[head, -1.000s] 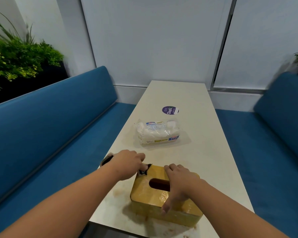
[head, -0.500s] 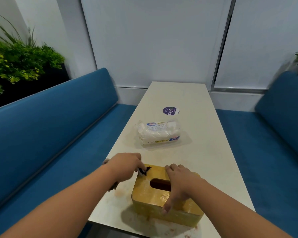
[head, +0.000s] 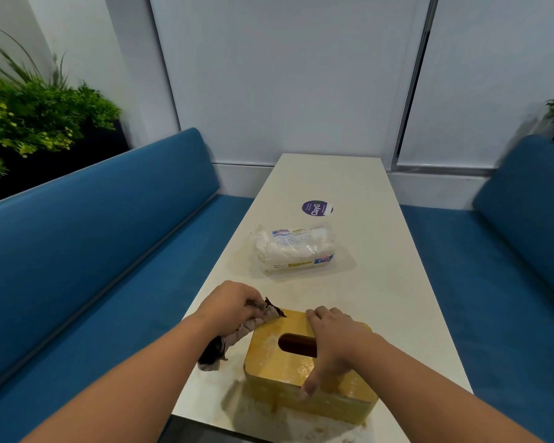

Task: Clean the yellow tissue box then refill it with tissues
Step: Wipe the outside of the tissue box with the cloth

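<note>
The left hand (head: 229,306) is curled round a crumpled rag (head: 237,334), gripping it at the far left corner of the box (head: 304,362). One end of the rag touches the box's top edge there; the other end, dark and soiled, trails down onto the worktop (head: 381,282) just beside the box's left wall. The right hand (head: 331,343) lies flat over the top of the box, fingers fairly straight across the far edge and thumb reaching down the near face, pressing it in place rather than gripping it. The wrist covers the right end of the dark oval slot (head: 296,345).

The cleaning step looks to be in hand, not the refill: the lid shows pale smears and a wet-looking patch near the thumb, and the worktop round the box's near side is blotched. The box sits at the near end of the worktop, close to its edge.

The next move likely calls for drawing the rag across the lid and walls while the right hand steadies the box, shifting that hand to expose what it covers. A hard push toward the near edge could slide the box off.

The tissue pack (head: 295,251) lies well apart, farther up the worktop, apparently wrapped, with a round purple sticker (head: 317,208) beyond it. Blue benches (head: 93,235) flank both sides.
</note>
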A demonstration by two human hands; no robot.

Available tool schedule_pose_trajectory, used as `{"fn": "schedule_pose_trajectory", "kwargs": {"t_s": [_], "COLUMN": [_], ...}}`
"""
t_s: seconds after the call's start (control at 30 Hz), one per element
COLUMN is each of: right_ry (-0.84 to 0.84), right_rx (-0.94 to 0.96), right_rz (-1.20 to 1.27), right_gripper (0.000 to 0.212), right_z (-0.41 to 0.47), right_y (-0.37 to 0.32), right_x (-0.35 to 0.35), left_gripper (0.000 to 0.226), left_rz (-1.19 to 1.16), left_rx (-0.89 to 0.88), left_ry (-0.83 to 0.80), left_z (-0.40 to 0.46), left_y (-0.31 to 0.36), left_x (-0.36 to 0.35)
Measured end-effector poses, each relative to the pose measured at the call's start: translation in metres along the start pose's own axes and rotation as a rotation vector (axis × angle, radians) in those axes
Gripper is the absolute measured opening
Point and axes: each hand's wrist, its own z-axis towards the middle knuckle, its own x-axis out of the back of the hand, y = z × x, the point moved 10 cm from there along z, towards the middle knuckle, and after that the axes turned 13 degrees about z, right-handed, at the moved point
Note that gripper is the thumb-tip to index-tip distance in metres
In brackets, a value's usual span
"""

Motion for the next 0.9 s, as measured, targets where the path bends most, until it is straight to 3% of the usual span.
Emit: {"fn": "schedule_pose_trajectory", "kwargs": {"t_s": [0.2,0.47,0.6,0.77,0.9], "right_ry": [0.0,0.003,0.003,0.003,0.005], "right_rx": [0.007,0.012,0.017,0.011,0.015], "right_rz": [-0.004,-0.01,-0.016,-0.011,-0.008], "right_gripper": [0.139,0.137,0.138,0.138,0.139], "right_z": [0.0,-0.001,0.0,-0.002,-0.003], "right_y": [0.0,-0.001,-0.001,0.0,-0.001], "right_x": [0.001,0.001,0.001,0.001,0.002], "left_gripper": [0.042,0.033,0.03,0.031,0.027], "left_rz": [0.253,0.333,0.314,0.299,0.269], "left_rx": [-0.226,-0.381,-0.416,-0.348,-0.362], "left_ry": [-0.144,-0.12,-0.208,-0.148,-0.216], "left_z": [-0.018,-0.018,-0.031,-0.016,-0.025], "left_y": [0.023,0.056,0.051,0.052,0.048], "left_x": [-0.027,-0.017,-0.024,-0.015,-0.022]}}
